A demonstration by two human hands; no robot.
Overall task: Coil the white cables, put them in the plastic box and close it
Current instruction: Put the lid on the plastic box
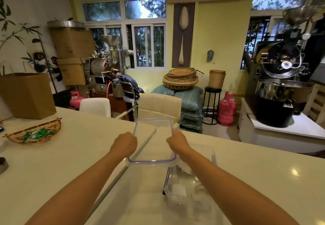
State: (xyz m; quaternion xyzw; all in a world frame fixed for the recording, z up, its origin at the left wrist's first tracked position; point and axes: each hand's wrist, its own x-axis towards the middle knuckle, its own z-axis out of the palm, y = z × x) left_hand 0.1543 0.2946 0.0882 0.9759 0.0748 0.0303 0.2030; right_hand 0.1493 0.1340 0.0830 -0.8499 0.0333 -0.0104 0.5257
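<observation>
Both my hands hold a clear plastic lid (152,143) with a purple seal rim, lifted above the table. My left hand (125,143) grips its left edge and my right hand (176,143) grips its right edge. Below and to the right, under my right forearm, stands the clear plastic box (189,187), open at the top. Inside it lie white cables (197,188) and a small white block, blurred through the plastic.
A woven basket (34,133) with green wrapped sweets sits at the left of the cream table (70,163). A cardboard box (26,95) stands at the far left. Two white chairs (159,106) stand behind the table's far edge.
</observation>
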